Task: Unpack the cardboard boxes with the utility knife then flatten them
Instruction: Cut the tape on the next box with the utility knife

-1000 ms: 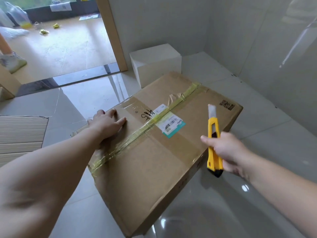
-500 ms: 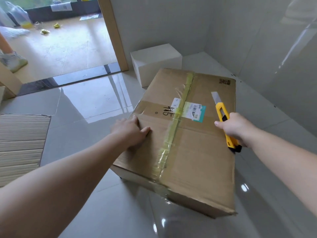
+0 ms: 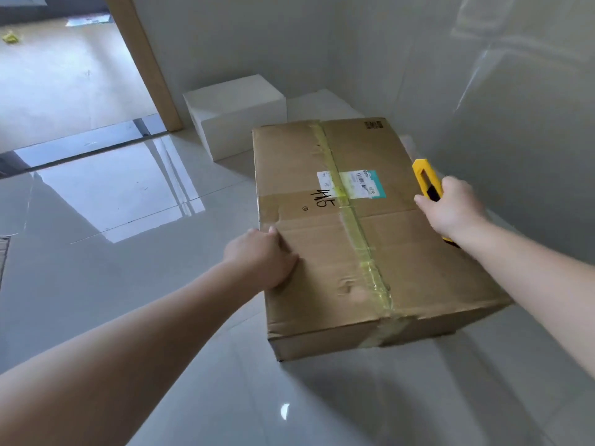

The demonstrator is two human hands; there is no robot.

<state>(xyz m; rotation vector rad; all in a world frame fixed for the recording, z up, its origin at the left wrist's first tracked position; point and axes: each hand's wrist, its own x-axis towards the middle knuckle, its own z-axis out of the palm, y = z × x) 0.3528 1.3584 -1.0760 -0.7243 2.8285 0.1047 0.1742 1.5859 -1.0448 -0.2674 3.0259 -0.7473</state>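
The left hand (image 3: 262, 257) reaches forward on an outstretched arm and rests on the left edge of the cardboard box (image 3: 370, 239), fingers loosely bent over the top face. The right hand (image 3: 452, 209) grips one yellow utility knife (image 3: 426, 181) at the box's right edge, tip pointing away. The brown box lies closed on the glossy tiled floor (image 3: 128, 284), sealed lengthwise by yellowish tape (image 3: 354, 217), bearing one shipping label (image 3: 357, 184) and handwritten marks. One white box (image 3: 236, 114) stands behind it by the wall.

Handwritten "445" on cardboard box (image 3: 370, 239) top; shipping label (image 3: 352, 184) print illegible.
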